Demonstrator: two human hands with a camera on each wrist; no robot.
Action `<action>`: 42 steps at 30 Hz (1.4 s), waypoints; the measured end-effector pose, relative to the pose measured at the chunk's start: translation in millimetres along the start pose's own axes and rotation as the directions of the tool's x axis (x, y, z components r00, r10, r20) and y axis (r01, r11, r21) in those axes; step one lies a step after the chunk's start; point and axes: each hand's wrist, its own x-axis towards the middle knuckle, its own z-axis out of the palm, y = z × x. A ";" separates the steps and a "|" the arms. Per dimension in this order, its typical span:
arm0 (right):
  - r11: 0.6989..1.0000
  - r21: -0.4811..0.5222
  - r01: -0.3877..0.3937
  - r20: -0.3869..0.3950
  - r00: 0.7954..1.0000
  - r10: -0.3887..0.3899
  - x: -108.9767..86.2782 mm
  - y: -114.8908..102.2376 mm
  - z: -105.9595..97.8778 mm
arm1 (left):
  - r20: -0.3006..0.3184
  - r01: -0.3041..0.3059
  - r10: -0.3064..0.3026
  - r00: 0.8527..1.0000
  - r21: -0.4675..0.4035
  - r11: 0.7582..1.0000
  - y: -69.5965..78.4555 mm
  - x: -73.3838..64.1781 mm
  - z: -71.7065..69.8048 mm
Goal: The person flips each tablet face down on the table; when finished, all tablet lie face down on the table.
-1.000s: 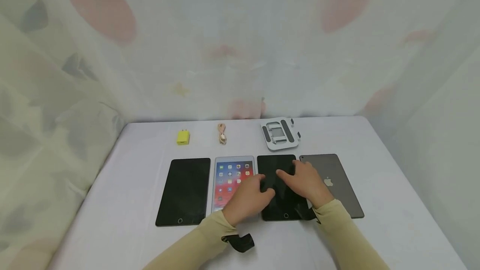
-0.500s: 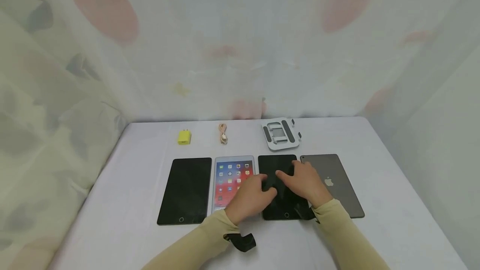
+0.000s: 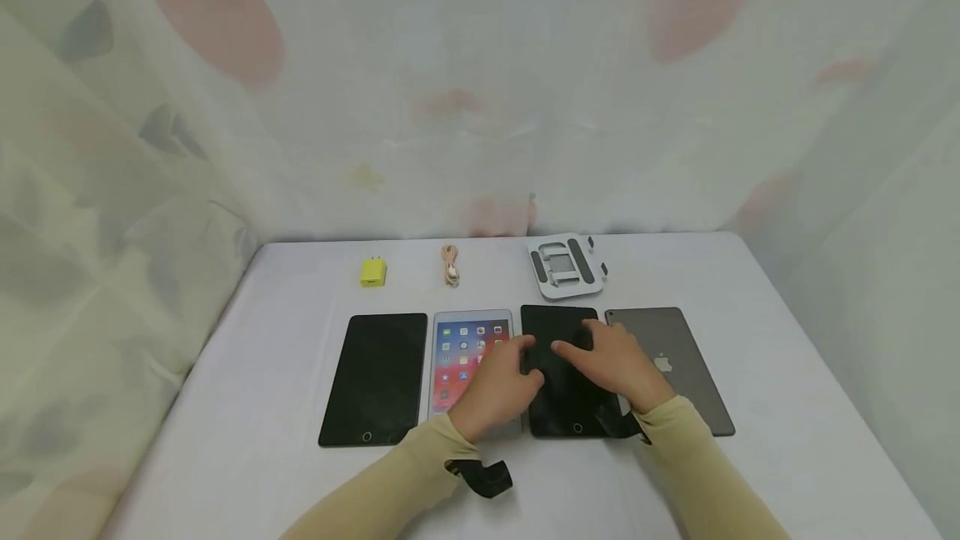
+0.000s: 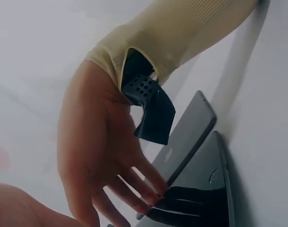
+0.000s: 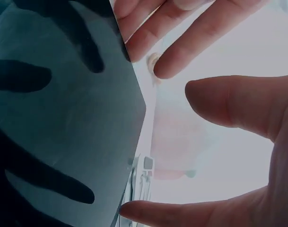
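Note:
A tablet with a black screen [image 3: 558,407] lies on the white table, with both hands over it. My left hand [image 3: 497,390] is at its left edge, thumb and index finger apart. In the left wrist view its fingertips [image 4: 155,196] are right at the dark screen, which reflects them. My right hand [image 3: 618,367] is over the tablet's right side, thumb spread from the index finger. In the right wrist view the right index finger [image 5: 162,211] meets the tablet's edge, while the thumb [image 5: 224,100] stands apart from it. The other right fingers are hidden.
Left of the hands lie a white tablet [image 3: 450,365] with lit app icons and another black tablet [image 3: 375,377]. A grey tablet [image 3: 690,373] lies back up at right. Behind are a yellow charger plug [image 3: 373,273], a coiled cable [image 3: 451,265] and a silver folding stand [image 3: 566,267].
The left index finger and thumb have shifted slightly away from me. The black tablet between the hands sits marginally farther forward. The right hand has barely moved; the head view has shifted a little.

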 end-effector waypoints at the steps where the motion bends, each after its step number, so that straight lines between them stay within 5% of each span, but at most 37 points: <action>1: 1.000 0.007 0.010 0.007 1.000 -0.011 0.0 0.5 -0.4 | -0.001 -0.003 0.003 1.000 -0.004 1.000 0.8 -0.1 -1.2; 21: 0.996 0.080 0.041 0.054 0.997 -0.046 -3.0 -4.1 -1.3 | -0.011 0.063 -0.064 0.998 -0.107 0.992 15.2 -4.6 -20.7; 42: 0.982 0.187 0.040 0.072 0.996 -0.054 -3.5 -9.0 9.3 | 0.011 -0.047 0.053 0.999 -0.309 0.950 16.9 -3.3 -28.4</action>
